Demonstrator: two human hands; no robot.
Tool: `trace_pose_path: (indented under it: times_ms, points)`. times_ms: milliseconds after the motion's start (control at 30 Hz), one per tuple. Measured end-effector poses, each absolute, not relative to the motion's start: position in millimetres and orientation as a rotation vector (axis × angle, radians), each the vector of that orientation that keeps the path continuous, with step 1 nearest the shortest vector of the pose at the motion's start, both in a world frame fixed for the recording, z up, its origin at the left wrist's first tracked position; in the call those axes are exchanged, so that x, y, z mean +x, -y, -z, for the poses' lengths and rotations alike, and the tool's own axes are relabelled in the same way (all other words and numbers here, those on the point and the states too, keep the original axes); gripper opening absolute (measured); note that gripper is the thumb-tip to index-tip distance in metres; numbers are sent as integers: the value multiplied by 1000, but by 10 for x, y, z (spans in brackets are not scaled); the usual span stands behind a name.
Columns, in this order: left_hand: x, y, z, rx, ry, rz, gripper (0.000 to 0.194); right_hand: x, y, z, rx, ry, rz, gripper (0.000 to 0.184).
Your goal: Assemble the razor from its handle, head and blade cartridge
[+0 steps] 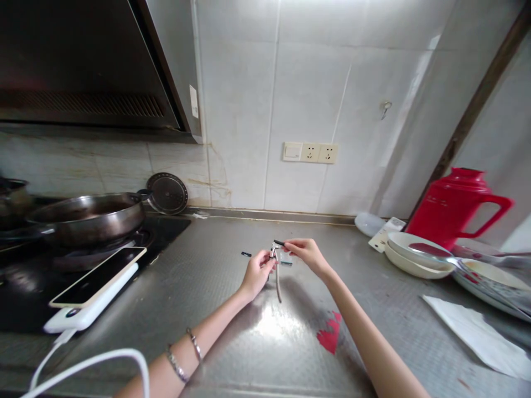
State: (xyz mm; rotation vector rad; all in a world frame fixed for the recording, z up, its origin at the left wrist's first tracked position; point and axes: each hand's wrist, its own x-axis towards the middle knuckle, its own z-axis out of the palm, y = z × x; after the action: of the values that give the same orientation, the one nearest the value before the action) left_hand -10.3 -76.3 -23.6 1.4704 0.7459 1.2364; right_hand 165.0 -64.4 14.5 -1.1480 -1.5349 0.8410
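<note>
On the left, a smartphone (99, 276) lies on top of a white power bank (91, 301). Over the metal counter (224, 354), the left hand (258, 272) has its fingers closed on a small metal-and-black object (272, 252), from which a grey strip (278, 282) hangs down. The right hand (305, 252) pinches a short black piece (279, 242) at the top of this object. A red paper scrap (330, 333) lies nearer the person, and a red thermos jug (452, 207) stands behind the white bowls (418, 257).

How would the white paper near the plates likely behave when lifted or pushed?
The white paper looks thin, so it would probably droop and feel light. Lying flat on the metal counter, it might slide or wrinkle if pushed.
</note>
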Motion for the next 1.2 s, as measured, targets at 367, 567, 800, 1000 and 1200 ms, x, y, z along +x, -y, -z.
trace_pose_path:
  times_ms: [367,567,800,1000,1200]
  points:
    - [-83,893,161,1559,-768,-1253,19,1583,713,-176,-1014,1412,-1037,32]
    - [-84,876,190,1560,-782,-1237,19,1577,719,-181,-998,1454,-1047,31]
    - [-83,856,227,1559,-743,-1231,22,1574,731,-196,-1010,1483,-1013,34]
    - [-92,857,224,1557,-750,-1227,25,1570,749,-225,-1046,1558,-929,37]
    - [-86,876,198,1525,-743,-1230,27,1554,786,-282,-1055,1578,-870,37]
